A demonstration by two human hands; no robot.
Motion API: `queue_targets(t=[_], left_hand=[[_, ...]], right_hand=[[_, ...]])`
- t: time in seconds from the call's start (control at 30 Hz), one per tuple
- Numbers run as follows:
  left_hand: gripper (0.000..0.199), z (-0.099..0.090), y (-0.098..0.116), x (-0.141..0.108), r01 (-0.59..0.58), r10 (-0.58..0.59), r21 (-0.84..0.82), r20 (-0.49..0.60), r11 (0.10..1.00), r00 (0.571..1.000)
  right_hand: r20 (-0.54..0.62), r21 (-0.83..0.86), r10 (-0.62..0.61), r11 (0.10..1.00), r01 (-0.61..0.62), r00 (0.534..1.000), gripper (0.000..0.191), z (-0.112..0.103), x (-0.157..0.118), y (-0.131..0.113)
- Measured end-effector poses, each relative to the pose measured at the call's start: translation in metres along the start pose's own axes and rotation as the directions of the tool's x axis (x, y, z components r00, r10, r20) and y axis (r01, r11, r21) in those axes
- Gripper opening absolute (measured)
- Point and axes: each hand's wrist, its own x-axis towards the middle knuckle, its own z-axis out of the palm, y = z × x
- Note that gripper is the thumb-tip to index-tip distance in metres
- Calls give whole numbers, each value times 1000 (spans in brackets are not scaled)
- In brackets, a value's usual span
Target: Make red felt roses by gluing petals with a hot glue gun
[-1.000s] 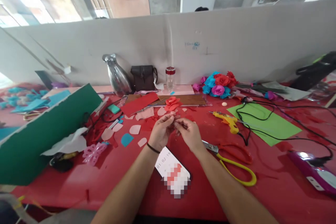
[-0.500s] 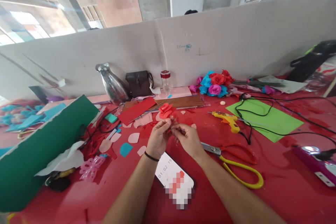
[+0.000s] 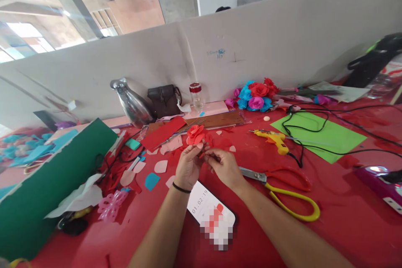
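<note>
In the middle of the head view, my left hand (image 3: 190,164) pinches a red paper flower (image 3: 196,134) below its petals, bloom upward. My right hand (image 3: 223,166) is closed just beside it, thumb and fingertips pressed together near the flower's base. Whatever those fingertips grip is too small to make out. Cut petals lie left of my hands, among them a blue paper petal (image 3: 152,181) and a pink paper petal (image 3: 161,166). Under my wrists rests a phone (image 3: 201,201) showing a timer. Scissors (image 3: 259,176) with one red and one yellow handle lie right of my right hand.
A yellow glue gun (image 3: 274,139) and its cord lie by a green sheet (image 3: 342,142). Behind stand a paper bouquet (image 3: 256,95), a glass bottle (image 3: 196,97), a dark bag (image 3: 163,100) and a metal flask (image 3: 133,102). A green board (image 3: 59,180) borders the left; a purple power strip (image 3: 380,184) lies right.
The camera view has shifted and tilted slightly. The red flower has turned a little, its bloom leaning slightly left; both hands keep almost the same hold.
</note>
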Motion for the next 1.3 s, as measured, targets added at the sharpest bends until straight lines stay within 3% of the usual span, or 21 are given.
queue_targets(t=[0.3, 1.3], left_hand=[[15, 2, 1, -3, -8, 9, -17, 71, 1000, 997], [15, 1, 1, 0, -6, 6, -29, 11, 1000, 1000]], right_hand=[[1, -2, -27, 1000, 27, 1000, 17, 2, -2, -3], [-16, -26, -30, 999, 30, 999, 17, 1, -4, -6]])
